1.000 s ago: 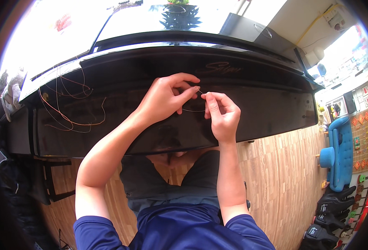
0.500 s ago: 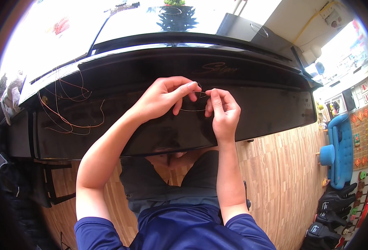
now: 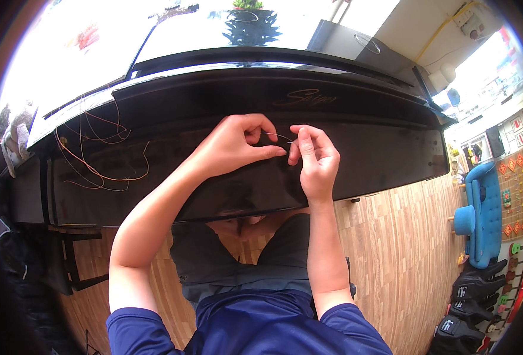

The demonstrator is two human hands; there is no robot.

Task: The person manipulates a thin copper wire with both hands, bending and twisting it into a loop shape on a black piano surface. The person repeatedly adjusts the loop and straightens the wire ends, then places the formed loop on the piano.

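Note:
Over the closed black glossy lid of a piano (image 3: 391, 151), a thin curved wire (image 3: 269, 134) spans my hands. My left hand (image 3: 232, 146) has its fingers curled around one part of the wire, with the thumb tip at its lower part. My right hand (image 3: 316, 164) pinches the wire between thumb and fingers, slightly right of the left. Several loose thin copper and silver wires (image 3: 104, 176) lie in tangled loops on the lid to the left.
A grey plush item (image 3: 18, 133) sits at the piano's left end. At right are a blue sofa (image 3: 483, 242), black padded cases (image 3: 462, 302) and a wall panel with red decorations (image 3: 513, 195). Wooden floor (image 3: 385, 248) shows below the piano.
My left thumb has moved down from the upper part of the wire to its lower part, and the fingers have curled. My right hand has shifted slightly.

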